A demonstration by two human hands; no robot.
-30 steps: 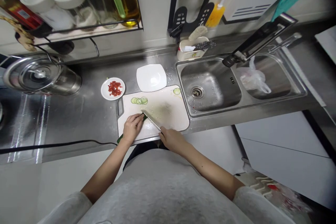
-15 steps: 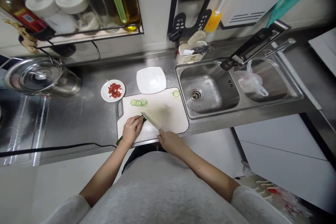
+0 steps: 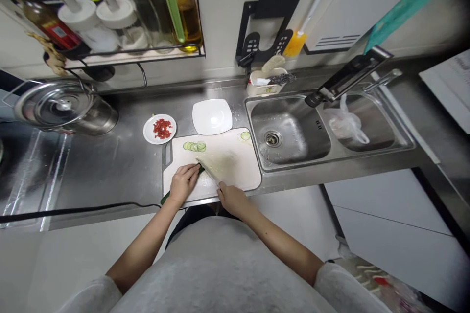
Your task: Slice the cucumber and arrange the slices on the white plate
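Note:
My left hand is closed over a dark green cucumber, which lies slantwise on the white cutting board and is mostly hidden under the fingers. In my right hand is the handle of a kitchen knife. Its blade slants up to the left, with the tip beside my left fingertips at the cucumber's cut end. Several thin cucumber slices overlap in a row near the board's upper left. One more slice lies alone in the upper right corner.
Behind the board stand a small plate of chopped red pieces and a square white plate. A double sink is at the right, with a plastic bag in its far basin. A lidded steel pot stands at the left.
The camera view has shifted slightly, so the scene sits a little lower. Both hands keep their grip, and the knife blade has tilted a little beside the cucumber.

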